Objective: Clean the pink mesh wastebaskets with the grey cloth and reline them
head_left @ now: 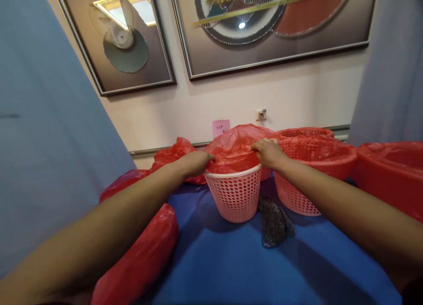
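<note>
A small pink perforated basket (pixel 235 195) stands on the blue tablecloth (pixel 231 261). A red plastic bag (pixel 233 148) puffs up out of its mouth. My left hand (pixel 194 162) grips the bag's edge at the basket's left rim, fingers closed on the plastic. My right hand (pixel 269 152) pinches the bag at the right rim, fingers curled over it. Both arms reach forward from the near edge.
A bigger red-lined basket (pixel 310 173) stands right of the small one, another red-lined tub (pixel 390 177) at far right. Crumpled red bags (pixel 142 248) lie at left. A dark grey cloth (pixel 274 223) lies between the baskets. Framed pictures (pixel 271 27) hang on the wall behind.
</note>
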`<action>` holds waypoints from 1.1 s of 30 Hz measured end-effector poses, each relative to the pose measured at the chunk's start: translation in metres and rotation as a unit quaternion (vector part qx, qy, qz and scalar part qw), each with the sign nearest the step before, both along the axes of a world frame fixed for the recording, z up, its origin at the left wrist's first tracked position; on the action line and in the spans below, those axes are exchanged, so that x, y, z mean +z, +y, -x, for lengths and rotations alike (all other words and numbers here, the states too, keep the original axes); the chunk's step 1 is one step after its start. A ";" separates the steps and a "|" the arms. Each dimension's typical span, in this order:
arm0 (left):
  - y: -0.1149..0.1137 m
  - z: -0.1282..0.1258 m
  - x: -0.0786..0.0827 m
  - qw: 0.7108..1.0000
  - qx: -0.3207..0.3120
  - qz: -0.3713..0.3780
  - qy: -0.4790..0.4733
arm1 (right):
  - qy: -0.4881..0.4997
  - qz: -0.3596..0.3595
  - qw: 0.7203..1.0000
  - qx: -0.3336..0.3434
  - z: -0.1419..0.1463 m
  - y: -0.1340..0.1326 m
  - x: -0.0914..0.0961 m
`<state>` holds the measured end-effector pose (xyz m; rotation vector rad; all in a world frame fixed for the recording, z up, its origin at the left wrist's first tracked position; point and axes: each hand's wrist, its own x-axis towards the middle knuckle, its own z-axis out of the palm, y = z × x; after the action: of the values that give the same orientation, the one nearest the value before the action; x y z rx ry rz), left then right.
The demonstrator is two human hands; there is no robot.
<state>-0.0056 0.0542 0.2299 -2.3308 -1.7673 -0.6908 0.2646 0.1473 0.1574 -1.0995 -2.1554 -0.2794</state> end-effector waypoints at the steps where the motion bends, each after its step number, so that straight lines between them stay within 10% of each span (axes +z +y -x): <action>1: 0.003 0.007 0.002 0.999 0.004 0.009 0.036 | 0.003 -0.002 1.000 0.006 -0.004 0.000 -0.004; 6: 0.000 0.036 -0.003 0.992 0.003 0.003 0.127 | 0.072 -0.062 0.991 0.093 -0.023 -0.014 -0.034; 12: -0.033 0.044 -0.046 0.980 -0.082 -0.086 0.157 | 0.070 -0.158 0.974 0.148 -0.028 -0.038 -0.068; 19: -0.037 0.058 -0.088 0.980 0.039 -0.134 0.144 | 0.054 -0.202 0.973 0.099 -0.040 -0.034 -0.095; 33: -0.017 0.051 -0.111 0.976 0.093 -0.180 0.074 | 0.059 -0.140 0.975 0.161 0.040 -0.090 -0.022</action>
<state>-0.0562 0.0373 0.1185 -1.9011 -1.6132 -0.7171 0.2247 0.0571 0.1351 -0.5832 -2.0717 -0.3459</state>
